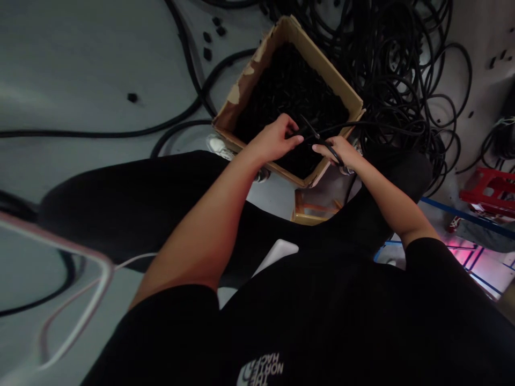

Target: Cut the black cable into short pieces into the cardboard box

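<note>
My right hand is closed around the handles of a pair of scissors, whose blades point up and left over an open cardboard box. A black cable runs in from the right across the box rim and passes close to the blades. My left hand is closed, thumb and fingers pinched on the cable's end by the scissors. Whether the blades touch the cable is too dark to tell. Many short black pieces fill the box beneath both hands.
A large tangle of black cable lies right of the box. Thick black cables cross the grey floor at left, with several small black bits. A red plastic stool stands at right. A white cable hangs at lower left.
</note>
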Demonstrator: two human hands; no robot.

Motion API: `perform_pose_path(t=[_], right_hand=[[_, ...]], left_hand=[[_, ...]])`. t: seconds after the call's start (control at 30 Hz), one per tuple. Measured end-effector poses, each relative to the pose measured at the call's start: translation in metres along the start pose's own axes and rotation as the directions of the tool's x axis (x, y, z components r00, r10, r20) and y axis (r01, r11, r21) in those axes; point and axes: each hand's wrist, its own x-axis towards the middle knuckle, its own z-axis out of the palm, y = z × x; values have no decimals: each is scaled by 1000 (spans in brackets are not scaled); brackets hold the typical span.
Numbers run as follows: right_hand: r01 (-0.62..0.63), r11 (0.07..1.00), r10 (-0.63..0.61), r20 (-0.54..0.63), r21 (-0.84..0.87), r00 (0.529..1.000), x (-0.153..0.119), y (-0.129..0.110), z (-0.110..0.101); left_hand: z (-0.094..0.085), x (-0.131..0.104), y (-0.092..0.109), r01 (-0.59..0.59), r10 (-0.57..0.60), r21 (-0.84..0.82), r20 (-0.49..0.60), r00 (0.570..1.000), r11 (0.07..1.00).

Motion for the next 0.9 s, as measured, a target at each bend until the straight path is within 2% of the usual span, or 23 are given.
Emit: perform_pose_path(t=[0.13,0.4,0.53,0.63,0.73,0.83,0.9], right_hand=[[0,999,0,-13,46,1000,1,2,0],[9,998,-9,15,63,1000,6,14,3],[23,996,-31,91,88,995,11,21,6],[53,995,-60,85,80,995,14,23,4],[71,997,-71,19,27,997,14,23,0],[30,999,-29,-25,13,999,12,22,0],[-3,999,4,-36,39,999,10,21,1]], left_hand=[[1,-3,0,-31,31,55,-4,1000,998],[2,-6,1,-9,5,156,29,1000,988],[1,-5,4,-66,62,117,36,997,991],[2,-2,3,-92,85,67,93,992,994],[1,2,-1,-23,21,17,139,990,1000],[-4,5,-4,66,-62,-26,133,989,997],[-6,6,-4,81,-76,-41,123,990,996]])
